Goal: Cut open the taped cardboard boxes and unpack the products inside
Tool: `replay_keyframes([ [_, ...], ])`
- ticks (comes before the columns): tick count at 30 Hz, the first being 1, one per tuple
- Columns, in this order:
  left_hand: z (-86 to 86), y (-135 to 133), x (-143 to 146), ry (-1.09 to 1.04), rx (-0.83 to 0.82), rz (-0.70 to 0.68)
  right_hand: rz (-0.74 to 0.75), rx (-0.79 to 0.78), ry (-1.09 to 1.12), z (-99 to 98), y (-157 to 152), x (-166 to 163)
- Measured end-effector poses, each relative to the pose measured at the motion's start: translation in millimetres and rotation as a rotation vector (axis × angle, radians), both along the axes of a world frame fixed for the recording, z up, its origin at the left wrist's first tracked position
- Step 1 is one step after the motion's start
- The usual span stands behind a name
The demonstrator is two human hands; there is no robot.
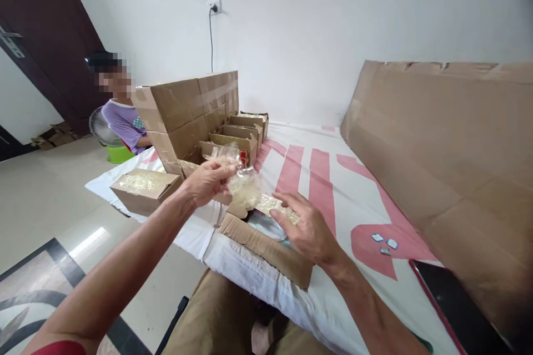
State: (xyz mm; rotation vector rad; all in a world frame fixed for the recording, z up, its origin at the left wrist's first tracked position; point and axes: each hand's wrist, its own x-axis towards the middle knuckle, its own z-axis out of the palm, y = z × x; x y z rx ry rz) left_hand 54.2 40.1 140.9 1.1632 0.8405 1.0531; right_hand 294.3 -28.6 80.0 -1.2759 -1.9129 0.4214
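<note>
My left hand pinches the top of a clear plastic bag with pale, yellowish contents that I cannot make out. The bag hangs over the left end of an open cardboard box at the table's near edge. Above that box is my right hand, its fingers apart and nothing held in them. Shiny pale packets show inside the box behind the right fingertips. A light bluish lining lies lower in the box, partly hidden by the hand.
Stacked cardboard boxes stand at the back left, with a row of open boxes beside them. A taped box sits at the left edge. A large cardboard sheet leans at right, near a phone. Another person sits behind the stack.
</note>
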Motion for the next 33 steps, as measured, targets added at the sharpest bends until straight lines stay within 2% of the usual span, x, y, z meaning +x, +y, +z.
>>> replay_keyframes([
  [3,-10.3,-17,24,-0.057,-0.033,-0.122,0.188,-0.223,0.454,14.6,-13,-1],
  [5,-17.2,-25,35,-0.073,-0.028,-0.141,0.222,-0.323,0.631,15.9,-22,-7],
  [10,-37.3,-51,51,-0.094,-0.094,-0.169,0.097,-0.491,0.883,-3.8,-44,-17],
  [13,-46.5,-71,52,-0.139,-0.166,-0.224,0.033,-0.608,0.954,-15.1,-57,-13],
  [15,-50.5,-83,51,-0.143,-0.172,-0.270,0.008,-0.633,0.967,-18.6,-64,-9],
  [17,-54.3,-93,51,-0.073,-0.056,-0.219,0.012,-0.639,0.953,-19.1,-68,-6],
  [20,-61.8,-106,53,0.162,0.327,-0.011,0.059,-0.673,0.922,-17.8,-74,-3],
  [21,-64.6,-110,54,0.244,0.458,0.000,0.076,-0.689,0.926,-17.8,-75,-3],
  [23,-69.4,-116,53,0.377,0.635,-0.077,0.106,-0.721,0.960,-19.4,-79,-2],
  [25,-72.4,-120,50,0.454,0.677,-0.197,0.133,-0.745,1.011,-22.8,-83,0],
  [28,-72.5,-124,46,0.460,0.655,-0.289,0.194,-0.762,1.083,-28.9,-91,6],
  [33,-68.0,-128,52,0.387,0.715,-0.312,0.292,-0.804,0.967,-32.6,-106,21],
])
